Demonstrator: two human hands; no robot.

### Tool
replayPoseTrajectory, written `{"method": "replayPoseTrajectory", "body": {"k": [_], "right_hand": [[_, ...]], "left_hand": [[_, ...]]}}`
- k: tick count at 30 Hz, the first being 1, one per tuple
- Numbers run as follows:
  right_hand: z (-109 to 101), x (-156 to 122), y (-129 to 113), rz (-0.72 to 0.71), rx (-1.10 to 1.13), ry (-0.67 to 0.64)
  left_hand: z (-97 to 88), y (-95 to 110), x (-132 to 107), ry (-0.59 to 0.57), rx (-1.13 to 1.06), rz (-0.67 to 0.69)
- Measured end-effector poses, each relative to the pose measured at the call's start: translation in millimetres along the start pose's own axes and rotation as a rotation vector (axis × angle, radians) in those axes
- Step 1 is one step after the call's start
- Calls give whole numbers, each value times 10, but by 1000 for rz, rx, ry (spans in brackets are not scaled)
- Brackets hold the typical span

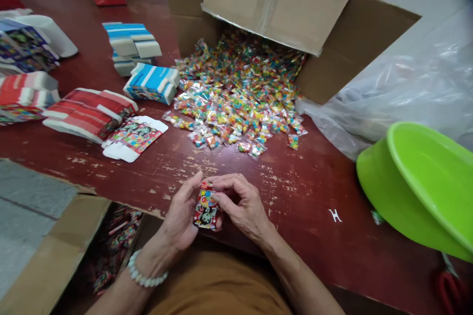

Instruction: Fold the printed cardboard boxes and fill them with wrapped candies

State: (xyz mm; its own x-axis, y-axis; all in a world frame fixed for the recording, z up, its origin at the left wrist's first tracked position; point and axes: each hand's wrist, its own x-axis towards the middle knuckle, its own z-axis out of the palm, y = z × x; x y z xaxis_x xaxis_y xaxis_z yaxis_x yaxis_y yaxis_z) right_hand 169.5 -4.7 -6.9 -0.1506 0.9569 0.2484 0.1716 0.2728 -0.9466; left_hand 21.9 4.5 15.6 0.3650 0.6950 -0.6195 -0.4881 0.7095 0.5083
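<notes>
A small red printed candy box (206,209) is held upright between my two hands, close to the table's front edge. Around its left side and underneath, my left hand (182,214) is closed on it. My right hand (246,206) pinches the upper part of the box with thumb and fingers at its top end. Whether the top flap is fully closed is hidden by the fingers. Beyond my hands lies a heap of small clear bags of colourful candy (236,108). Flat red printed cartons (136,137) lie to the left of the heap.
A tipped cardboard box (281,0) spills the candy bags. Stacks of folded red cartons (86,113) and blue cartons (151,82) stand left. A green basin (384,182) and red-handled scissors (449,285) are at right. Below the left edge, an open carton (55,256) holds filled boxes.
</notes>
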Motion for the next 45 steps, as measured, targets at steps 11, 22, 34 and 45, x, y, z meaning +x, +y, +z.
{"method": "replayPoseTrajectory", "body": {"k": [11, 22, 34, 45], "right_hand": [[36, -86, 225, 327, 165, -79], [108, -120, 411, 91, -259, -24], [143, -115, 423, -3, -255, 46], [142, -50, 239, 312, 39, 76]], "left_hand": [[-820, 323, -633, 471, 445, 518], [-1262, 866, -262, 919, 1555, 943], [-1119, 1146, 77, 1069, 1781, 741], [-844, 663, 21, 615, 827, 692]]}}
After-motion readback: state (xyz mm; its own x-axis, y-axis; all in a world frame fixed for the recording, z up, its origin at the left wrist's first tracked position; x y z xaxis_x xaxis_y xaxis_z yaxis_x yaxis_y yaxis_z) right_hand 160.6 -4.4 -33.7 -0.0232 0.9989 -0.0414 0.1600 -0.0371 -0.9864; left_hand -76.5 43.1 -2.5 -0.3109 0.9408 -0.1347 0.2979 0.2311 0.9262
